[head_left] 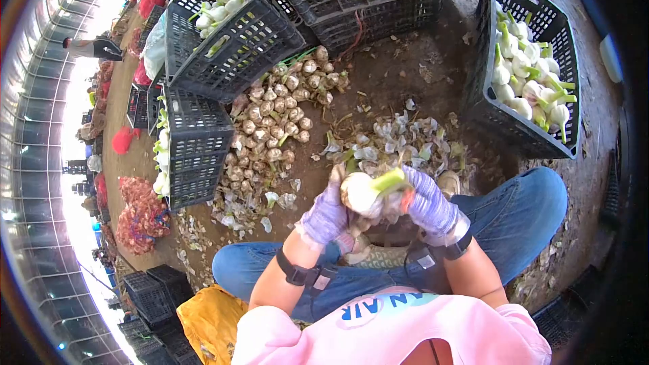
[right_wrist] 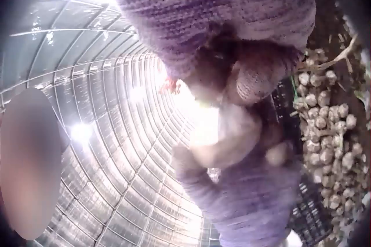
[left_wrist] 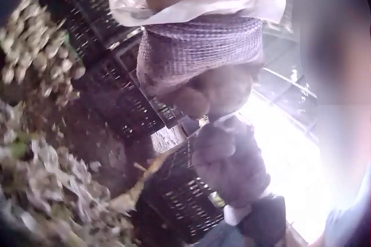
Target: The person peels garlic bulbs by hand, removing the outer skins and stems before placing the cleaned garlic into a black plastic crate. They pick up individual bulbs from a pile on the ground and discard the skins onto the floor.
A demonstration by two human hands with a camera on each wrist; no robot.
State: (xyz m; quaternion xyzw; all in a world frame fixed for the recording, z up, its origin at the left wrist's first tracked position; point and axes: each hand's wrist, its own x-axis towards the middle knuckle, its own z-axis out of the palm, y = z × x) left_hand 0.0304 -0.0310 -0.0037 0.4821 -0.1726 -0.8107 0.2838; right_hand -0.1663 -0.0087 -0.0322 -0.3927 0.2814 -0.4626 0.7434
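Note:
In the head view a white garlic bulb (head_left: 359, 193) with a thick green stem (head_left: 389, 180) is held up over the person's lap. My left hand (head_left: 326, 213), in a purple knit glove, grips the bulb from its left side. From the right, my right hand (head_left: 433, 207), gloved alike, has its fingers curled at the stem side of the bulb. Both wrist views show the gloved hands close together, with the pale garlic blurred between them in the right wrist view. Loose papery skins (head_left: 399, 140) lie on the ground just beyond the hands.
Unpeeled garlic bulbs (head_left: 274, 111) lie heaped at the front left. A black crate (head_left: 524, 125) of trimmed garlic stands at the right. More black crates (head_left: 199, 152) of garlic stand at the left, and stacked crates (head_left: 378, 10) at the back. A yellow cloth (head_left: 211, 321) lies beside the person.

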